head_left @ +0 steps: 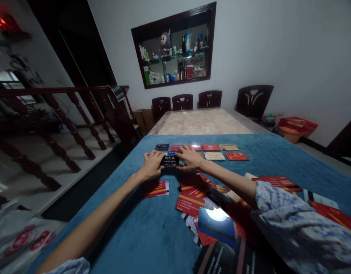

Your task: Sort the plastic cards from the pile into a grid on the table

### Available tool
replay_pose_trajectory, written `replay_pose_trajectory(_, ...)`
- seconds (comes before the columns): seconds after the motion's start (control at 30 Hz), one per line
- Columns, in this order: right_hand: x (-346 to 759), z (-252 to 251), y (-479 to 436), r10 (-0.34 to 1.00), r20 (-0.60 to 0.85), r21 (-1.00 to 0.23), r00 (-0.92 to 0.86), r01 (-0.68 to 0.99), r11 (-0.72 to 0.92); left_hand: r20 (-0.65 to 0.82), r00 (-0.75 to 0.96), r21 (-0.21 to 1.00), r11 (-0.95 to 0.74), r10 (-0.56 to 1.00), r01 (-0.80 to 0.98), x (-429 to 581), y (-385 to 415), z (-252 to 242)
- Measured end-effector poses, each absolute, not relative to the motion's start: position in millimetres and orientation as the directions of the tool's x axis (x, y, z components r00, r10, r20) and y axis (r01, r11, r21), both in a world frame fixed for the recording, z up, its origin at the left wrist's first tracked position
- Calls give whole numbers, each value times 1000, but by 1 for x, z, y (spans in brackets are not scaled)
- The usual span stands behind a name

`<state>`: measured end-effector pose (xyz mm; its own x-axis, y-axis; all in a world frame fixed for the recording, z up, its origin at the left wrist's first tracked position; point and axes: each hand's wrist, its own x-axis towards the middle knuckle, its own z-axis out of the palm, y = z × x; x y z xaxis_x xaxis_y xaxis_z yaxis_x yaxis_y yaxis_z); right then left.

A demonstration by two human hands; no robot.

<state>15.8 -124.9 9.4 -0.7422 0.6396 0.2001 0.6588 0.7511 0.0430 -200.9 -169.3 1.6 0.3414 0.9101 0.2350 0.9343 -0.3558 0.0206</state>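
A black card (170, 161) with pale print lies between my two hands, above the blue cloth. My left hand (153, 165) grips its left side, and my right hand (189, 160) has hold of its right side. Whether it is one card or a small stack, I cannot tell. Just beyond, partly hidden by my fingers, are rows of cards, among them a black card (162, 147), a red card (211, 147), a cream card (214, 156) and a red-and-gold card (237, 156). Nearer me, below my left hand, some red cards (156, 189) lie together.
A loose heap of red cards (189, 203), with a glossy blue card (216, 225) and black cards (213, 257), spreads under and beside my right arm. Blue cloth (129, 228) covers the table's near part; its bare top (198, 122) shows beyond. Chairs (210, 99) stand behind.
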Motion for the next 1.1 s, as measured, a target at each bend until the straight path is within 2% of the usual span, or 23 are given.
replay_pose_trajectory(0.73, -38, 17, -53, 709, 147, 5, -690, 717, 697, 128, 296, -3, -298, 947, 955, -247, -85, 13)
replay_pose_trajectory(1.1, -51, 17, -20, 743, 95, -4, -662, 746, 666, 44, 219, -41, -218, 975, 975, -248, -45, 12)
